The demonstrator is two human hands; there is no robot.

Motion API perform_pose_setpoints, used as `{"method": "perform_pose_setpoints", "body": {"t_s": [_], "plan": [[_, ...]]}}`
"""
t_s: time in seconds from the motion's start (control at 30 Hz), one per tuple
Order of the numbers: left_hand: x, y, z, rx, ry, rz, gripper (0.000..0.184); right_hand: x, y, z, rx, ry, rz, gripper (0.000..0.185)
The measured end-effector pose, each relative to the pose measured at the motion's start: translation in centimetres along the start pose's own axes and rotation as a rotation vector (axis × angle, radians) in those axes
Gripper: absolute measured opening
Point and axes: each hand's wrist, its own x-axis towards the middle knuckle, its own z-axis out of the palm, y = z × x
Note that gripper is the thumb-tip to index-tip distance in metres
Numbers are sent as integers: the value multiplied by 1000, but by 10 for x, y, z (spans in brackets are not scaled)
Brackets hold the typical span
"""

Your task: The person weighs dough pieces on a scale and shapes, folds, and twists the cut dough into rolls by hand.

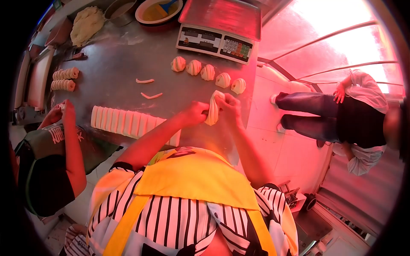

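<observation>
A twisted strip of dough hangs between my two hands above the metal table, near its right edge. My left hand grips it from the left side. On the other side, my right hand pinches its upper end. Just beyond the hands, a row of several twisted dough rolls sits on the table. To the left, partly behind my left forearm, lies a long row of cut dough slices. Two thin dough strips rest apart in the middle of the table.
A digital scale stands at the far edge, beside a bowl with a blue brush. A large dough lump and coiled dough rolls lie left. One co-worker's arm is at left; another person stands right.
</observation>
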Motion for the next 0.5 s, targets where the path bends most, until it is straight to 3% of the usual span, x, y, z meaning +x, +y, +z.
{"method": "perform_pose_setpoints", "body": {"t_s": [0.03, 0.17, 0.27, 0.37, 0.47, 0.5], "plan": [[-4, -8, 4, -70, 31, -1, 13, 2, 7, 1, 241, -27, 155, 14], [-2, -42, 17, -263, 240, -34, 8, 11, 30, 6, 279, -2, 346, 21], [6, -45, 13, -88, 431, 184, 9, 15, 38, 4, 206, 79, 341, 24], [15, -48, 4, -170, 425, 133, 17, 9, 27, 1, 188, -16, 450, 27], [12, -33, -3, -398, 297, -44, 19, -1, 2, 5, 168, -140, 484, 30], [12, -37, -4, -340, 207, -92, 20, 0, 13, 3, 119, -129, 491, 31]]}}
